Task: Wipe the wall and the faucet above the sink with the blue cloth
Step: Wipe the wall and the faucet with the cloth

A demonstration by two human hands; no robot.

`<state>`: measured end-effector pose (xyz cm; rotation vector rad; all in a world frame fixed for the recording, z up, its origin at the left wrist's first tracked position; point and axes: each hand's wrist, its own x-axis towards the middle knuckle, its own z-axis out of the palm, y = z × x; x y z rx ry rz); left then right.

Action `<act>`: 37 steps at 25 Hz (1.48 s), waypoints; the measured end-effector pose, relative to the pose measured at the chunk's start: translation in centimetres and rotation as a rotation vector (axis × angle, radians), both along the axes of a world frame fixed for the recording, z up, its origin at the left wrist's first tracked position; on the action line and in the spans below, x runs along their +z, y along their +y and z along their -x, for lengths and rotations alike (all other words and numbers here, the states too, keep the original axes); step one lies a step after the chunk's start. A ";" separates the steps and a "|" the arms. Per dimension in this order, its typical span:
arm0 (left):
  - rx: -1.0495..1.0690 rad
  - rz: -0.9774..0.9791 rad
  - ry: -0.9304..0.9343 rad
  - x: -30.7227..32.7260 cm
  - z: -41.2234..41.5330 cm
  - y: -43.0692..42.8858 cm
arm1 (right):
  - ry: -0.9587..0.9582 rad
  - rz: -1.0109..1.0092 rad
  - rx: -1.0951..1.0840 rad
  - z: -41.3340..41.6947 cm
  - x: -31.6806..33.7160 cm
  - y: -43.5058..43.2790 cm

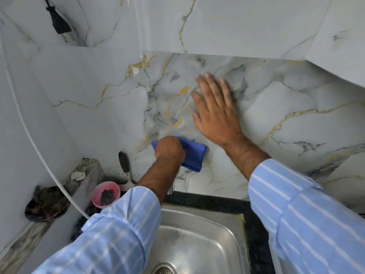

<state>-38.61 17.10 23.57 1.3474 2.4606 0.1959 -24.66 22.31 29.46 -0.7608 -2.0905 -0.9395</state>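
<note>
The left hand [170, 147] is closed around a folded blue cloth [192, 155] and presses it flat against the marble-patterned wall [276, 107], just below the centre of the frame and directly above the steel sink [199, 238]. The folding gives a thick pad with a clean face, and the fist-like grip likely lets the arm push firmly without the cloth slipping. About half of the cloth shows to the right of the knuckles; the rest is hidden under the hand.

The right hand [214, 107] lies open on the wall above and to the right of the cloth, fingers spread and palm against the tile, holding nothing. It probably serves as a brace while the person leans over the basin (the pose suggests weight carried forward).

The faucet [171, 188] is almost wholly hidden behind the left forearm; only a small glint of metal shows at the sink's back edge, so its state cannot be judged. At lower left sit a pink cup [105, 194] and a dark-handled tool [124, 165] leaning on the wall, both clear of the wiping area. A black plug [59, 22] hangs at upper left.
</note>
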 end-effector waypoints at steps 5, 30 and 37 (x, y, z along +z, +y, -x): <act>0.044 0.092 -0.187 -1.3 0.2 1.9 | -0.159 -0.152 -0.038 -0.6 0.3 4.5; 0.270 -0.227 -1.493 -3.6 3.3 -2.1 | -0.108 -0.212 0.013 -0.5 -0.1 5.1; 0.045 -0.072 -0.796 -2.4 2.2 -0.2 | -0.116 -0.220 -0.002 -0.5 -0.1 4.9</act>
